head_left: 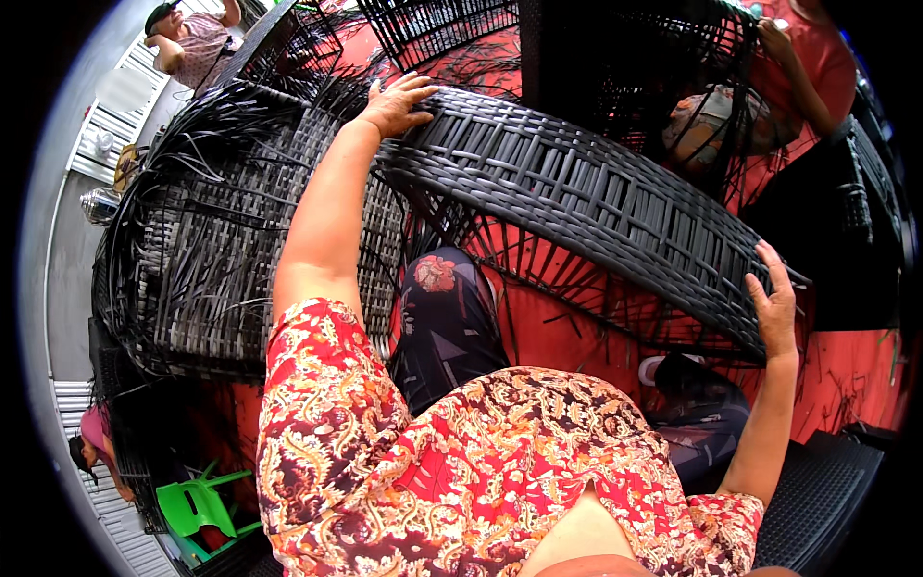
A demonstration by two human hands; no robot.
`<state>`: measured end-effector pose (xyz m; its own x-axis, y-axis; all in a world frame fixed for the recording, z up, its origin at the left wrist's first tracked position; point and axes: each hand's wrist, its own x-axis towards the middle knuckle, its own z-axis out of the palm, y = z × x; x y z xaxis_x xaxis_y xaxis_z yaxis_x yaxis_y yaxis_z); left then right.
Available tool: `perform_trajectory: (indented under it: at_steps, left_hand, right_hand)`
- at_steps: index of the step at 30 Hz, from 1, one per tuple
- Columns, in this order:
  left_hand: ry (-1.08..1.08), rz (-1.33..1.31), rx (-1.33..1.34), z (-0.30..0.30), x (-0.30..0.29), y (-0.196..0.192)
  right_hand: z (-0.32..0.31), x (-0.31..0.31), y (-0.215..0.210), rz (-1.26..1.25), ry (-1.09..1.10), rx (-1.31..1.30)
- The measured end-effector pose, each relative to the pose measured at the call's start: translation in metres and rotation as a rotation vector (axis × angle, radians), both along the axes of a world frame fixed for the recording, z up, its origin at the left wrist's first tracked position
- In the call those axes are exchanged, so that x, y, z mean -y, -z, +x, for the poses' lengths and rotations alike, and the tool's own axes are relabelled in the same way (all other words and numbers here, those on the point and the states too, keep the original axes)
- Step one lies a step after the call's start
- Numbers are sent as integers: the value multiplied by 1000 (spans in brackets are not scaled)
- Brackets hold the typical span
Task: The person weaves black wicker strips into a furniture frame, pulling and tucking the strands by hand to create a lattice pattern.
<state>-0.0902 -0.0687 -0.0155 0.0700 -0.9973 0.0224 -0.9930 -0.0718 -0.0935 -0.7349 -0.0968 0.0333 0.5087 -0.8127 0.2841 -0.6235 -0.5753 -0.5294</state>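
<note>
A long, curved woven rattan frame (577, 183) in dark grey lies slantwise in front of me, its solid woven band facing up. Below the band, loose dark strands (538, 260) stretch over an open part of the frame. At its far left end rests my left hand (396, 104), fingers stretched out over the edge. My right hand (775, 298) touches the right end with its fingers apart. Both palms are partly hidden, and neither hand is wrapped round the weave. My legs (447, 308) are bent beneath the frame.
A large grey woven piece (221, 231) with loose strand ends stands close on my left. Red floor covering (846, 380) holds scattered strands. Other people work at the upper left (197, 48), upper right (803, 67) and lower left (96, 433). A green plastic chair (197, 510) stands lower left.
</note>
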Motion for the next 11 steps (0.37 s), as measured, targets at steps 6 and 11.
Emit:
perform_trajectory:
  at_steps: [6, 11]
  left_hand:
    - [-116, 51, 76, -24, 21, -2]
    - [-36, -228, 1, -49, 19, 3]
  right_hand:
    - [20, -15, 14, -30, 23, -20]
    - [70, -41, 7, -36, -36, 14]
